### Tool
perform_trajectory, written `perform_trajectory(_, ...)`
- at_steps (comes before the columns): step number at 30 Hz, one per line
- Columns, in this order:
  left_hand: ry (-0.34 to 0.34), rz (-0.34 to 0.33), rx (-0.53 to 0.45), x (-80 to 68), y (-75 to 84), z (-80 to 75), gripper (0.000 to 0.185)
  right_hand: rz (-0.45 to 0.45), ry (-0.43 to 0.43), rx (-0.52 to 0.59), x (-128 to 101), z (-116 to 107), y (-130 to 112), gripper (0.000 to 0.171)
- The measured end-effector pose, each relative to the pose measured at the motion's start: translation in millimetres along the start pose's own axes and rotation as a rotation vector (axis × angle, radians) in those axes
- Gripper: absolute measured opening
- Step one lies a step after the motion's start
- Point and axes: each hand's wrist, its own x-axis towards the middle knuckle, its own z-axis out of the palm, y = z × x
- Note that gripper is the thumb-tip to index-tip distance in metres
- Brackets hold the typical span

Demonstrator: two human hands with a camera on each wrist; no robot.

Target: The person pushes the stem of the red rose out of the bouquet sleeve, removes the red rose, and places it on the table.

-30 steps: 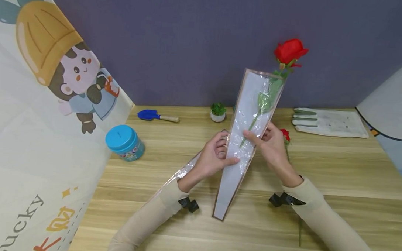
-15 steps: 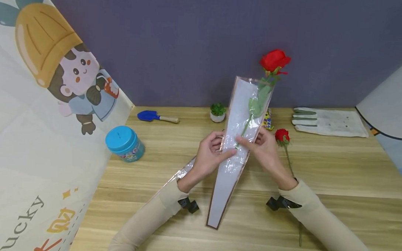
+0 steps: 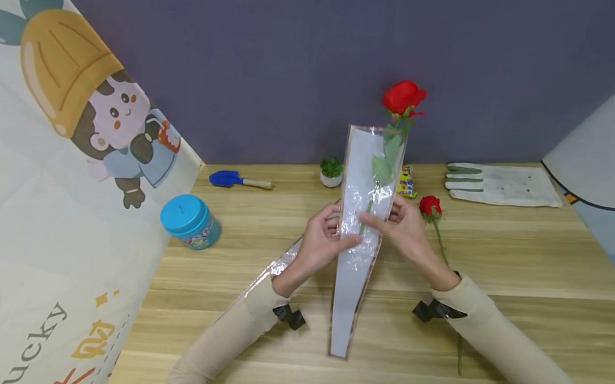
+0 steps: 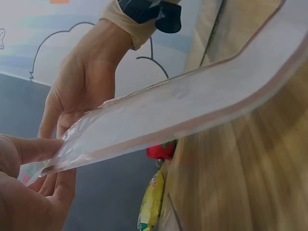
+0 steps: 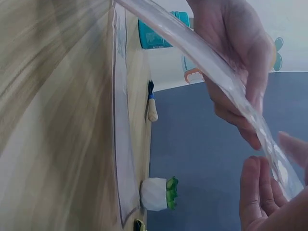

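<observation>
A tapered clear-and-white flower sleeve [image 3: 346, 306] with a brownish border is held up over the table. Inside it stands an artificial red rose [image 3: 404, 97]; the bloom sticks out above the wide top, while leaves and stem show through the plastic. My left hand [image 3: 320, 241] pinches the sleeve's left edge, thumb in front and fingers behind. On the opposite edge, my right hand [image 3: 406, 232] pinches it the same way, its thumb over the stem. In the left wrist view the sleeve [image 4: 168, 108] bends along its length between both hands.
A second sleeve [image 3: 279, 265] lies under the left forearm. Another red rose [image 3: 431, 206] lies by the right forearm. Around them are a blue-lidded jar [image 3: 190, 220], a toy shovel [image 3: 240, 180], a potted plant [image 3: 331, 171], a yellow packet [image 3: 405, 180] and a glove [image 3: 506, 185].
The sleeve with its rose has shifted left and down and turned more upright. Both hands have kept hold of it, the right moving slightly left, uncovering the table rose and yellow packet.
</observation>
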Motion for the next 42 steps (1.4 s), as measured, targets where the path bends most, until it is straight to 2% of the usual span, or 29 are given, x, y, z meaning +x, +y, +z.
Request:
perform_trajectory(5,-0.003,-0.011,0.010,-3.0,-1.9,3.3,0.058,0.011,0.021,0.082,3.1,-7.6,-6.4,0.054)
perform_trajectory(13,-0.016,-0.010,0.012,-9.9,-4.4,6.1,0.058,-0.033,0.063,0.184,7.6,-33.6,-16.3,0.028)
perform_trajectory(17,-0.013,-0.020,0.026,-14.0,-4.5,4.9,0.058,-0.048,0.079,0.234,12.8,-47.1,-22.7,0.027)
perform_trajectory(24,-0.029,-0.031,0.031,-19.2,-5.4,3.6,0.057,-0.109,0.159,0.276,20.2,-66.3,-38.3,0.033)
perform_trajectory(30,-0.049,-0.026,0.053,-22.8,-6.2,3.3,0.053,-0.090,0.188,0.415,28.1,-74.7,-49.8,0.027)
perform_trajectory(36,-0.096,-0.014,0.050,-25.5,-7.4,4.7,0.052,-0.057,0.255,0.338,31.7,-75.5,-53.0,0.021)
perform_trajectory(42,-0.134,-0.009,0.039,-26.6,-7.5,5.7,0.050,-0.036,0.266,0.303,31.1,-74.8,-53.0,0.015)
